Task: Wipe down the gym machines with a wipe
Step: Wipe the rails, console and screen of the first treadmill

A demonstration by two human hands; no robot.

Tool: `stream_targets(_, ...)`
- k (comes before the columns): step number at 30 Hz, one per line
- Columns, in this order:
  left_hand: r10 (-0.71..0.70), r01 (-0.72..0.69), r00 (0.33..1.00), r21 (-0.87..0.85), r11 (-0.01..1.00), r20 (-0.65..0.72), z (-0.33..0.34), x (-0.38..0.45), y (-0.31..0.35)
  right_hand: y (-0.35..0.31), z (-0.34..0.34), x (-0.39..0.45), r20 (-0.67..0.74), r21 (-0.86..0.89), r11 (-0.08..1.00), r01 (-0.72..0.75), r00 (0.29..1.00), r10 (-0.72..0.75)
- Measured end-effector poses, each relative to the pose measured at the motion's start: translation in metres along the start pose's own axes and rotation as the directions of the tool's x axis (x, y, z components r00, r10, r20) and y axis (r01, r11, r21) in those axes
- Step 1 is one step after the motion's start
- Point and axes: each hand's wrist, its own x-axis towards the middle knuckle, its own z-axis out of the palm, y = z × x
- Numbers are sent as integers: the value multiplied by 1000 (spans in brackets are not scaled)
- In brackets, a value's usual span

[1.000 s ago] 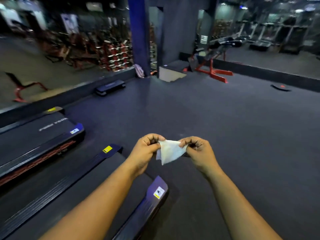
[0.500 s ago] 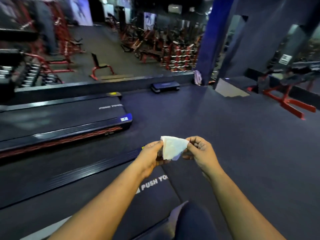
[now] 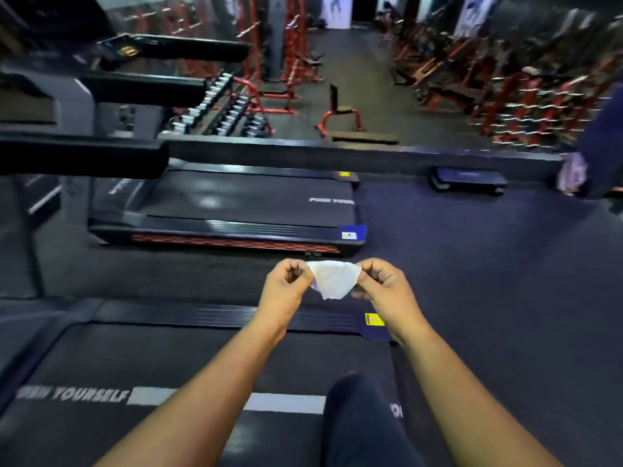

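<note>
Change: since the earlier frames the view has swung leftward, so that two treadmills now fill the scene; the wipe, held then by one folded edge, is now drawn out between both hands.
Meaning for the task: judged from this, the wipe is being opened for use and no machine surface is touched yet; wiping has not begun.
Fingers: thumb and forefinger of the left hand (image 3: 285, 284) pinch the wipe's left corner; those of the right hand (image 3: 382, 286) pinch its right corner; the remaining fingers of both curl inward.
Wipe (image 3: 333, 279): white, thin, part-unfolded, its top edge taut between the two pinches, its lower part hanging to a soft, creased point.
Position of wipe: in mid-air at chest front, above the side rail (image 3: 215, 316) of the near treadmill (image 3: 135, 358), touching nothing but the fingers.
Forearms: bare, converging from the lower edge.
Near treadmill: dark belt lettered "YOURSELF"; a dark-clad leg (image 3: 362, 419) stands on it.
Far treadmill (image 3: 236, 203): parallel, beyond a strip of floor, with a red-patterned side panel.
Background: red racks and dumbbells, blurred.
</note>
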Motion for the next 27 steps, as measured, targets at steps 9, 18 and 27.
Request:
stream_targets(9, -261, 204, 909, -198, 959, -324, -18, 99, 143, -136, 24, 180, 370, -106, 975, 195, 918, -143)
stream_targets(18, 108, -132, 875, -17, 991, -472, -81, 91, 275, -261, 80, 225, 524, -48, 946, 320, 815, -249)
stream_targets(27, 241, -248, 736, 80, 966, -633, -152, 59, 301, -283, 174, 205, 618, 34, 990, 137, 775, -129)
